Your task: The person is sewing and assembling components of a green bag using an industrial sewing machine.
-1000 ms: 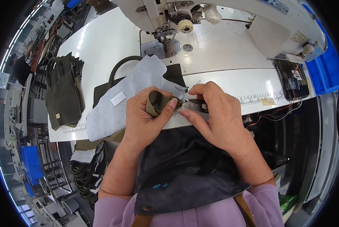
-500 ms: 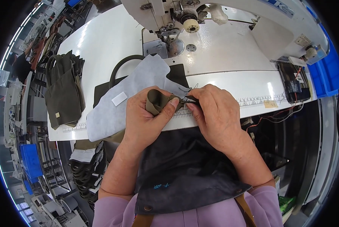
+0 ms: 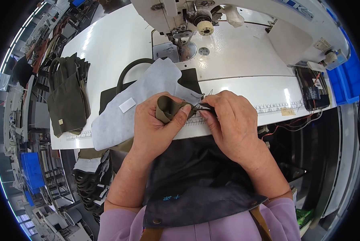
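Note:
My left hand (image 3: 153, 120) is closed on a bunched olive fabric piece (image 3: 166, 108), its thumb pressing the folded edge. Pale grey backing (image 3: 137, 106) with a small white label (image 3: 127, 105) spreads from under that hand over the table. Beneath the backing lies a dark panel (image 3: 190, 78) with a curved dark handle (image 3: 125, 74). Close by on the right, my right hand (image 3: 234, 120) pinches a small dark pointed tool (image 3: 206, 107), perhaps thread snips or tweezers. Its tips meet the fabric edge at my left thumb. Loose threads (image 3: 209, 92) stick up there.
Beyond my hands stands a white sewing machine (image 3: 180, 20), its needle area over a metal plate (image 3: 166, 51). A stack of olive bag pieces (image 3: 69, 96) lies at the table's left. A printed ruler strip (image 3: 268, 107) follows the front edge; a dark pouch (image 3: 312, 88) sits far right.
My right hand has shifted slightly to the right, and more of the dark tool shows between its fingers. My left hand keeps its hold on the fabric.

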`<action>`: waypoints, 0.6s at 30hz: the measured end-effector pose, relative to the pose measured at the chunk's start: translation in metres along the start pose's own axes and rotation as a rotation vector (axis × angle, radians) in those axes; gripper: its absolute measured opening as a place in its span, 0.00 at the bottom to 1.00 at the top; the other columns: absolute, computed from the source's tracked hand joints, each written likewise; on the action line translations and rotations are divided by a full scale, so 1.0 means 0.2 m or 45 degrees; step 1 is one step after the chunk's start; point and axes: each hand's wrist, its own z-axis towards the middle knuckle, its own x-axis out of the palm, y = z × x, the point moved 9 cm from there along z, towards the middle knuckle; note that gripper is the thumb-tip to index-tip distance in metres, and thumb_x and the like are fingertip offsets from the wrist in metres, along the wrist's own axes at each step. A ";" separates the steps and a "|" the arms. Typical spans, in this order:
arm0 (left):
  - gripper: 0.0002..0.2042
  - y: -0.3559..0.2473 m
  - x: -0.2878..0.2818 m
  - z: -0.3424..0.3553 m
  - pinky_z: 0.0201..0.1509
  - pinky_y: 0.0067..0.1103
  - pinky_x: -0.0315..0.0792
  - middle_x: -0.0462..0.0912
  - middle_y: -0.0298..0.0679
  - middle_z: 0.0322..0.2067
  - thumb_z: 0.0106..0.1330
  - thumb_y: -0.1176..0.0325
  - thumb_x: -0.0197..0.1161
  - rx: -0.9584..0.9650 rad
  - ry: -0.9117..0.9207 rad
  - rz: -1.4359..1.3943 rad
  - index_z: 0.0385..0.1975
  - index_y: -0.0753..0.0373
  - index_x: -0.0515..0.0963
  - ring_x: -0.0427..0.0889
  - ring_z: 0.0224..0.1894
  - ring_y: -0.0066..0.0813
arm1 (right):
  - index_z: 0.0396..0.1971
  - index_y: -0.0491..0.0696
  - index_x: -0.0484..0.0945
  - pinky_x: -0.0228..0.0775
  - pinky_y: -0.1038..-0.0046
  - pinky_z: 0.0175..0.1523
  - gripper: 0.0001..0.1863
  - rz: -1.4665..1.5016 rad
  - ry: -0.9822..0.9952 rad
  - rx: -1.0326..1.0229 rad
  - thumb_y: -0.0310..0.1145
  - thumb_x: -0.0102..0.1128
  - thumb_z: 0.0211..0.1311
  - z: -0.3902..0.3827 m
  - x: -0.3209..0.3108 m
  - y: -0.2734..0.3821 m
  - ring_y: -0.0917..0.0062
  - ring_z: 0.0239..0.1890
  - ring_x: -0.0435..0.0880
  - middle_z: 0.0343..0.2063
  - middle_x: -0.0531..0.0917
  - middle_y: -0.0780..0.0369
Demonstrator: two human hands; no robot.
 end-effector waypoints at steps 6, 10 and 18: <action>0.07 -0.02 0.00 0.00 0.31 0.19 0.68 0.80 0.32 0.21 0.63 0.72 0.71 0.025 -0.011 -0.004 0.28 0.67 0.81 0.74 0.26 0.17 | 0.39 0.45 0.77 0.65 0.67 0.32 0.14 -0.020 0.023 -0.006 0.28 0.69 0.54 0.00 0.02 0.00 0.68 0.29 0.78 0.29 0.76 0.61; 0.06 -0.02 0.00 0.00 0.31 0.19 0.69 0.80 0.33 0.21 0.63 0.72 0.71 0.017 0.011 0.003 0.28 0.67 0.81 0.74 0.25 0.17 | 0.39 0.45 0.77 0.65 0.67 0.32 0.13 -0.009 0.009 -0.014 0.29 0.69 0.55 0.01 0.01 0.01 0.69 0.28 0.77 0.28 0.75 0.62; 0.06 -0.02 0.00 0.00 0.31 0.19 0.68 0.80 0.33 0.21 0.63 0.72 0.71 0.030 0.002 0.010 0.28 0.67 0.81 0.74 0.25 0.18 | 0.39 0.46 0.77 0.64 0.67 0.32 0.13 -0.018 0.011 -0.012 0.29 0.69 0.55 0.01 0.01 0.01 0.69 0.28 0.77 0.27 0.75 0.63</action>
